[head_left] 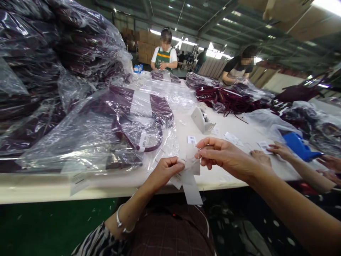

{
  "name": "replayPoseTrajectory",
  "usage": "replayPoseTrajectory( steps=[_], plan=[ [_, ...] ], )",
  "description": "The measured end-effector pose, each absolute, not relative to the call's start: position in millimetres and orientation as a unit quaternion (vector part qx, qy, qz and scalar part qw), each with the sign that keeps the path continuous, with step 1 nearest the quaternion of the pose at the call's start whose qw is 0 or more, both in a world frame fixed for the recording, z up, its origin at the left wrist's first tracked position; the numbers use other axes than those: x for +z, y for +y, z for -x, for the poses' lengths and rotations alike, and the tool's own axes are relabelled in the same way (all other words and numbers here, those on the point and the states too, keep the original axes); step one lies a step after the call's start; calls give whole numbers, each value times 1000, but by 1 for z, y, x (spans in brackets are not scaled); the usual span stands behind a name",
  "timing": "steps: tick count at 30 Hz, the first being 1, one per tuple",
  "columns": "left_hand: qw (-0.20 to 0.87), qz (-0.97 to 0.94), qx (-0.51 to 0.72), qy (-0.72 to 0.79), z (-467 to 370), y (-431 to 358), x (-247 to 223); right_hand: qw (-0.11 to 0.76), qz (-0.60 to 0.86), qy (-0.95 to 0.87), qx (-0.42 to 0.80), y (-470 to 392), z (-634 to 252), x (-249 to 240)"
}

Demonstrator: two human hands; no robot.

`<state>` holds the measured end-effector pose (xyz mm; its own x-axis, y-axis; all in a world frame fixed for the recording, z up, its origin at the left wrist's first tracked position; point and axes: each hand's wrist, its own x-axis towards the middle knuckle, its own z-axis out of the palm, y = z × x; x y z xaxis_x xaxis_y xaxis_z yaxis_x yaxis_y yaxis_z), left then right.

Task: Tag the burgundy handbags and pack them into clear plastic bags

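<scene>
Near the table's front edge, my left hand (168, 170) is closed, thumb pressed on the fingers, pinching a bunch of white paper tags (191, 186). The tags hang down over the edge. My right hand (222, 156) is just to the right, thumb and forefinger pinched at a thin clear strand by the top of the tags; the strand is too fine to name surely. Beyond my hands a small printed label (191, 139) lies on the table. To the left lies a dark maroon bag (122, 101) with a looped handle, inside clear plastic wrap.
Tall stacks of plastic-wrapped maroon goods (87, 46) rise at the left. A grey-white dispenser (203, 121) stands ahead, with maroon straps (231, 101) behind it. At right are a co-worker's hands (281, 151) and a blue tool (299, 146). Two people work across the table (226, 177).
</scene>
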<state>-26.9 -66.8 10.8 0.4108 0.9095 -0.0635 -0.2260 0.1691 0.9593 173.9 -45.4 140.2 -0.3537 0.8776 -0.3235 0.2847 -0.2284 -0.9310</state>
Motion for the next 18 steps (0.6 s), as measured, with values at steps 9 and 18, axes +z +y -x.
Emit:
replayPoseTrajectory(
  steps=[9, 18],
  plan=[
    [595, -533, 446, 404, 39, -62, 6, 212, 561, -679, 424, -49, -179, 118],
    [529, -607, 422, 417, 38, -66, 27, 255, 508, -796, 209, -60, -165, 119]
  ],
)
